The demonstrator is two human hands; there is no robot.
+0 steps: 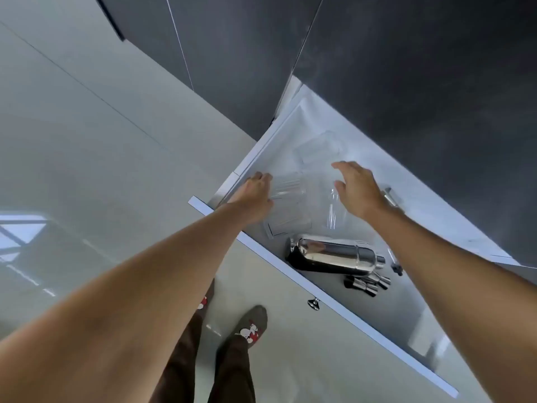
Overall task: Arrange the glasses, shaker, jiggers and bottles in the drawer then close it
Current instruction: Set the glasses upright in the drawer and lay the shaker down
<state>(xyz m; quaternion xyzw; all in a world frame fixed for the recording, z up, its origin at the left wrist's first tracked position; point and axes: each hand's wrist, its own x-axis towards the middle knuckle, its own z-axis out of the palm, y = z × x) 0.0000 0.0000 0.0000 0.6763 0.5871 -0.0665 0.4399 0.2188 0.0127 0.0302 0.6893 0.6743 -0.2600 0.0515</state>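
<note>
Lying on its side, shaker (334, 254), cap toward jiggers (367, 282)

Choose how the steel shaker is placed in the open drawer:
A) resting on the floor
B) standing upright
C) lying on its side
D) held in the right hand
C: the shaker lies on its side near the front of the drawer, with neither hand touching it.

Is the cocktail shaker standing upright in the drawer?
No, the shaker lies on its side near the front edge of the open drawer, its cap end toward the jiggers.
</note>
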